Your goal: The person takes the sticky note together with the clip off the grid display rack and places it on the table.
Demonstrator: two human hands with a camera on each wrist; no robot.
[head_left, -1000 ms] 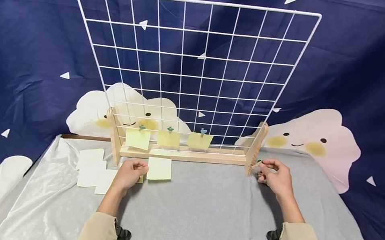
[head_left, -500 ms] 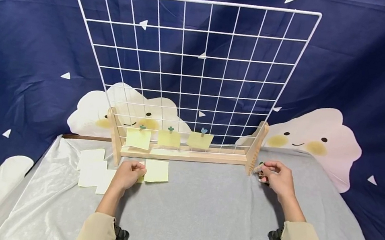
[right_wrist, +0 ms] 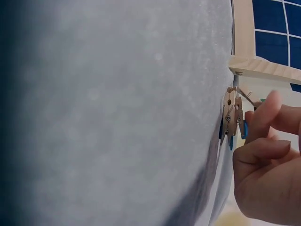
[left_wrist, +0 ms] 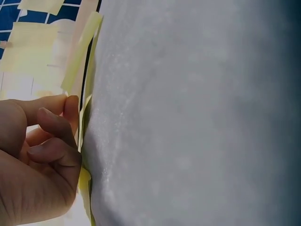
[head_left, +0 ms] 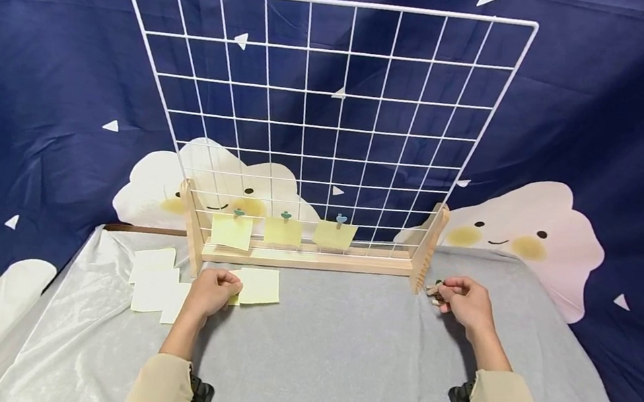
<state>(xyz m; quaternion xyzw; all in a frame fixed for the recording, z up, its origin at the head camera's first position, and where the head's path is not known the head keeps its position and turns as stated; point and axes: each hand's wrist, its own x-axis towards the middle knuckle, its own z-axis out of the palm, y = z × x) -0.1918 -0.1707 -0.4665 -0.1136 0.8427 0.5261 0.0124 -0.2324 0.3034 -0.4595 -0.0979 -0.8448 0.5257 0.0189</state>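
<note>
My left hand pinches the left edge of a pale yellow sticky note, which overlaps another yellow note beneath it. In the left wrist view, thumb and fingertip meet at the corner of this note, seen nearly edge-on. At the right end of the stand, my right hand pinches a small wooden clothespin between thumb and forefinger, its far end partly hidden by the fingers. Several more clothespins with blue decorations lie on the cloth right beside those fingers.
A white wire grid stands upright in a wooden stand. Three yellow notes hang low on it from decorated clothespins. More notes lie on the grey cloth at the left. A blue cloud-patterned curtain hangs behind.
My left hand and its sticky note have shifted slightly left, and the note sits lower, over the one beneath. My right hand has drawn down a little with the clothespin.
</note>
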